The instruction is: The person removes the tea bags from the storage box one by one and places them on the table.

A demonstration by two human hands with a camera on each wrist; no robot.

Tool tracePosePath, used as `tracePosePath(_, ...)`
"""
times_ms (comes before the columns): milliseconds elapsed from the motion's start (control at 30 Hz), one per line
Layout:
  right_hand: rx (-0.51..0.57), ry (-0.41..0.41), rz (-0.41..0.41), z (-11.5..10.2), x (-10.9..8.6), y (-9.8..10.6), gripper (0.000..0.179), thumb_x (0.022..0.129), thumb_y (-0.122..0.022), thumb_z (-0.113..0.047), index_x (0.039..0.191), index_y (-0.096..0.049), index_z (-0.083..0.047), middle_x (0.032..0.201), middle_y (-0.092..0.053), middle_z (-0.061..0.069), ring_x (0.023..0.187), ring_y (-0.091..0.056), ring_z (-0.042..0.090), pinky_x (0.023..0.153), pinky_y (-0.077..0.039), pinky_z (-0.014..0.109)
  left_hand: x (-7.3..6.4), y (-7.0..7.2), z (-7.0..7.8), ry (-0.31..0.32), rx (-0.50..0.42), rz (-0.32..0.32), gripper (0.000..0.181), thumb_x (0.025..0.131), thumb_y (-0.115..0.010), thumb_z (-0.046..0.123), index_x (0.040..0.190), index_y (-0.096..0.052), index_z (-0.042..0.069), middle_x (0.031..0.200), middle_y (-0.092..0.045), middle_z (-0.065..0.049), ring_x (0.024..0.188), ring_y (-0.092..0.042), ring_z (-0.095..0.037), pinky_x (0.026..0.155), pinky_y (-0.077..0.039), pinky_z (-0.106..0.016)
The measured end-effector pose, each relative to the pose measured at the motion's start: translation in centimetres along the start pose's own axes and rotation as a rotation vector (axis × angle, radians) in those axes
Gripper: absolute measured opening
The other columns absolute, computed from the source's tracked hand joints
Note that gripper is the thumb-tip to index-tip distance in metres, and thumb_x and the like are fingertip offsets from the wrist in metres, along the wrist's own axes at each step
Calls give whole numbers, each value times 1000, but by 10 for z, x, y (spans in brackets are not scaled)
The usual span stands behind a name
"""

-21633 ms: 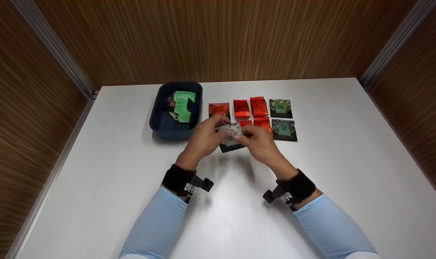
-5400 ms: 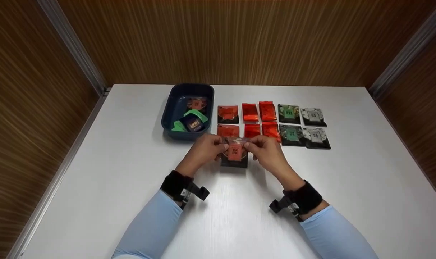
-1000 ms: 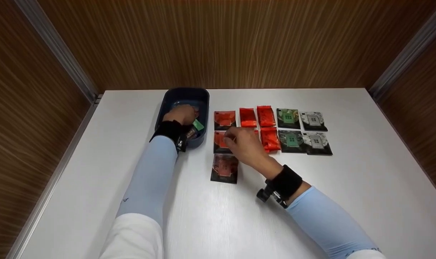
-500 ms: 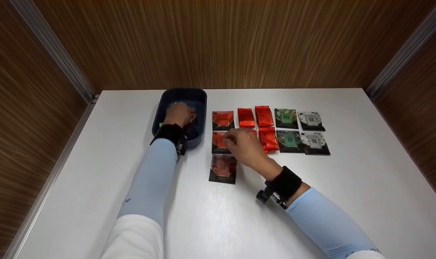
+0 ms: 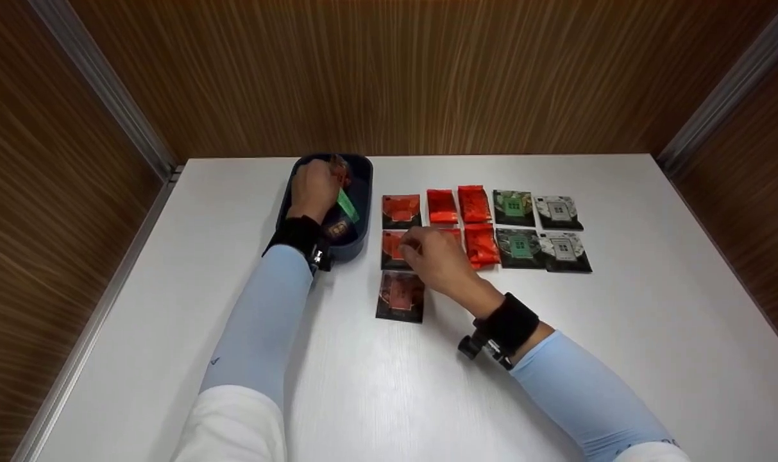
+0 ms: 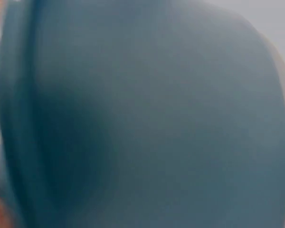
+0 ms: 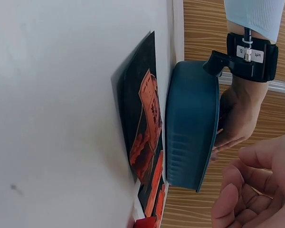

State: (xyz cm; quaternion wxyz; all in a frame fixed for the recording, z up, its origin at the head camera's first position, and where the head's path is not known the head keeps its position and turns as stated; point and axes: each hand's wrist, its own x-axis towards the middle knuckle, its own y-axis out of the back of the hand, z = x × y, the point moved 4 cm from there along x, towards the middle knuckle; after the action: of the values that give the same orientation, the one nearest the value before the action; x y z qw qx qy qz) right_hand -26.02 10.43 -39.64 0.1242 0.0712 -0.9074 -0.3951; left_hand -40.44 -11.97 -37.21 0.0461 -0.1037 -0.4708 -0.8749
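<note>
My left hand [image 5: 315, 186] reaches into the dark blue bin [image 5: 355, 240], pinching a black-and-red sachet [image 5: 339, 170] that stands tilted near the bin's far end. Its fingertips are hidden behind the back of the hand. Lower in the bin lie a green sachet [image 5: 347, 206] and a dark blue one [image 5: 338, 228]. In the left wrist view the bin's wall [image 6: 156, 114] fills nearly everything, blurred. My right hand [image 5: 439, 256] hovers over the laid-out sachets, fingers loosely curled and holding nothing; the right wrist view shows its bare palm.
To the bin's right, flat sachets form columns: black-and-red [image 5: 400, 295], shiny red [image 5: 475, 203], green [image 5: 519, 247] and white-and-black [image 5: 563, 251]. The white table [image 5: 389, 398] meets wood-grain panels [image 5: 389, 77] at the back and sides.
Over the last second my left hand has shifted toward the bin's far end, lifting the black-and-red sachet into sight. Earlier, both hands set out sachets, and white-and-black ones joined the columns. The right hand now stays still.
</note>
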Motion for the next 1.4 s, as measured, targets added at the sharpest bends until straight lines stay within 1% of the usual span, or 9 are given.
tracePosePath(67,2,1,-5,-1,-1,0,11,101,-67,-16,108,-73,-10,95,-70,3,83,-61,20,72,-54,35,0,7,2,-19,-24,31,28,102,-52,7,104,-79,6,104,-74,-10,96,-68,-23,81,-53,-36)
tracePosePath(167,4,13,-5,-2,-1,2,12,101,-67,-15,108,-74,-10,95,-70,3,83,-61,20,72,-54,35,-3,18,7,-68,-35,91,29,103,-54,5,121,-77,10,116,-73,-8,109,-66,-22,90,-52,-35)
tracePosePath(367,29,4,7,-4,-3,10,14,101,-66,-15,110,-75,-8,96,-70,3,85,-60,22,75,-54,36,-25,37,26,-130,-136,192,24,101,-60,2,120,-74,6,115,-70,-11,111,-65,-22,92,-52,-36)
tracePosePath(533,77,9,83,-6,-1,19,14,101,-66,-16,108,-75,-9,93,-70,3,82,-59,22,73,-51,36,-51,39,47,-152,-349,221,15,100,-64,4,113,-72,8,111,-69,-7,102,-64,-18,87,-51,-33)
tracePosePath(733,217,14,260,-7,4,36,21,101,-69,-22,114,-73,-6,98,-70,6,81,-61,22,70,-49,35,-91,26,66,-178,-593,166,15,97,-67,1,110,-68,8,108,-68,-5,93,-64,-14,80,-54,-31)
tracePosePath(867,304,-17,280,-5,3,43,31,100,-71,-25,124,-70,-6,109,-69,7,86,-65,23,72,-51,34,-113,13,71,-198,-665,120,14,96,-68,0,108,-68,8,104,-69,-4,94,-65,-16,82,-54,-31)
tracePosePath(1000,384,-31,259,-2,-3,45,26,100,-71,-20,121,-70,-5,106,-71,9,88,-66,22,73,-52,30,-132,1,75,-223,-690,81,14,96,-68,-1,108,-67,7,106,-67,-4,100,-65,-18,86,-54,-32)
tracePosePath(1167,474,-60,252,8,-15,45,18,99,-71,-12,112,-71,0,98,-71,10,84,-64,18,71,-53,25,-149,-11,80,-227,-699,9,15,97,-70,2,109,-66,10,106,-69,-1,100,-65,-14,85,-53,-32)
tracePosePath(1400,458,-95,252,22,-36,44,12,99,-71,-10,102,-71,2,79,-64,6,61,-53,16,53,-44,25,-165,-27,86,-228,-677,-94,15,98,-69,4,109,-65,13,100,-71,1,95,-67,-11,81,-54,-30)
